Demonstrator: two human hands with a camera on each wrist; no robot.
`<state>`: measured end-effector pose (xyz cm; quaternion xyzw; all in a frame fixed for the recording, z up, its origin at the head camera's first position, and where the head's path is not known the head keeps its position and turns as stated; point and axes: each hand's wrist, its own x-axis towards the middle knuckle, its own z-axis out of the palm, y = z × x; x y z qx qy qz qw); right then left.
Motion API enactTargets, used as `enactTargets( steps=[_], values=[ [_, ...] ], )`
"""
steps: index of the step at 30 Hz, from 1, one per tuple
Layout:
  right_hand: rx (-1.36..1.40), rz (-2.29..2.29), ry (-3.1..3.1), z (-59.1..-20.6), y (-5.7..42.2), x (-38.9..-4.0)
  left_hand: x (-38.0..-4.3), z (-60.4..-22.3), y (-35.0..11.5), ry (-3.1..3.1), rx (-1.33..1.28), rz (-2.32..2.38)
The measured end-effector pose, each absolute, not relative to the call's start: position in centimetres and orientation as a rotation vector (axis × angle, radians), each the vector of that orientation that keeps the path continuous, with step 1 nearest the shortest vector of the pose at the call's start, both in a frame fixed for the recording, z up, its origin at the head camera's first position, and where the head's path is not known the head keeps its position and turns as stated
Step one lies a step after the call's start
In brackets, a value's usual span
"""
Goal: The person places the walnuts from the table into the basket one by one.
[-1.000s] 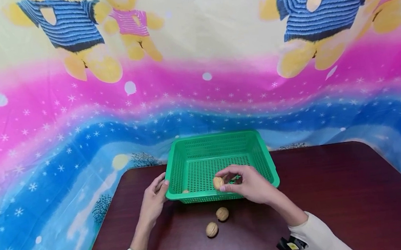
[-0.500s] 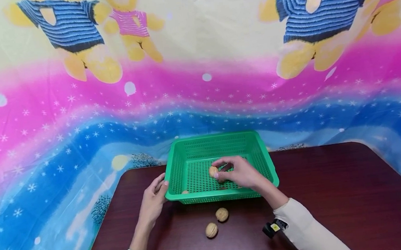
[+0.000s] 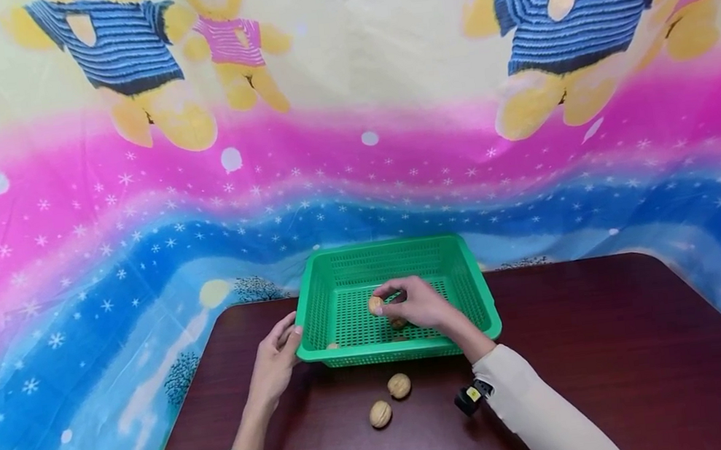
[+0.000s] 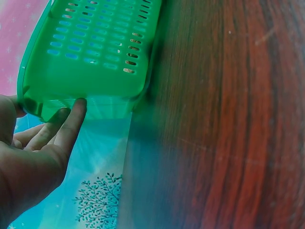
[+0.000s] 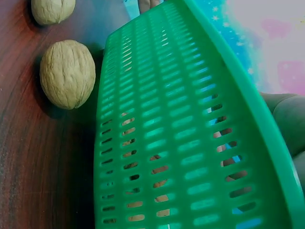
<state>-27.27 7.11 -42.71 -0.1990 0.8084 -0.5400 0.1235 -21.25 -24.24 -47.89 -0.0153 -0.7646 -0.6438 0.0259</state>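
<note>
Over the inside of the green plastic basket (image 3: 387,356), my right hand (image 3: 418,302) pinches a walnut (image 3: 375,305) between thumb and fingertips. Other walnuts (image 3: 398,322) lie on the basket floor beneath that hand, partly hidden by it and the near wall. My left hand (image 3: 275,358) grips the basket's left rim, its thumb at the rim and its fingers (image 4: 71,126) against the outer side. Two more walnuts, one nearer the basket (image 3: 399,386) and one closer to me (image 3: 380,414), rest on the table. In the right wrist view the basket wall hides most of my right hand.
The dark wooden table (image 3: 584,348) carries the basket near its back edge. Behind it hangs a printed cloth (image 3: 358,203) with bears and snowflakes. Both wrists wear small black cameras, the right one (image 3: 473,396) above the table.
My right hand has moved left and farther over the basket with the pinched walnut, uncovering a walnut inside. My left hand and the two table walnuts stay in place.
</note>
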Motion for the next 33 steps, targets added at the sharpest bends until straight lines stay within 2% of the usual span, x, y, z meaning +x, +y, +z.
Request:
enactTargets(
  steps=[9,33],
  values=[
    [-0.501,-1.572,2.358,-43.7,6.8,-28.1,-21.2,-47.8,-24.1,-2.375,-0.033,-1.972],
    [-0.522,-1.365,2.558,-44.0,6.6,-28.3,-21.1,-47.7,-24.1,-2.393,-0.027,-1.945]
  ],
)
